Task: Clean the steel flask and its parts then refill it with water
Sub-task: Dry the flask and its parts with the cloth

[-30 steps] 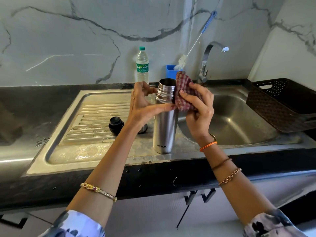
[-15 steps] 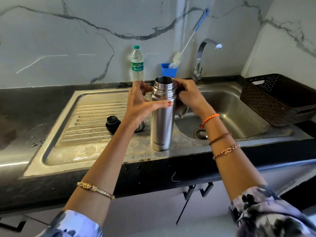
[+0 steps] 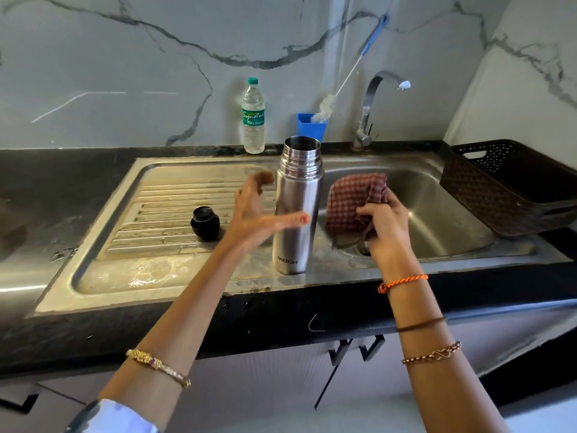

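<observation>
A wet steel sink sits in the dark bench. The black cap waits left. The left hand is spread beside the open flask, maybe to steady it. The right hand pinches a checked cloth for wiping.

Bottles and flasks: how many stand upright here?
2. The steel flask stands open on the sink's front ledge; the plastic water bottle stands on the counter against the wall. None seems hidden.
</observation>
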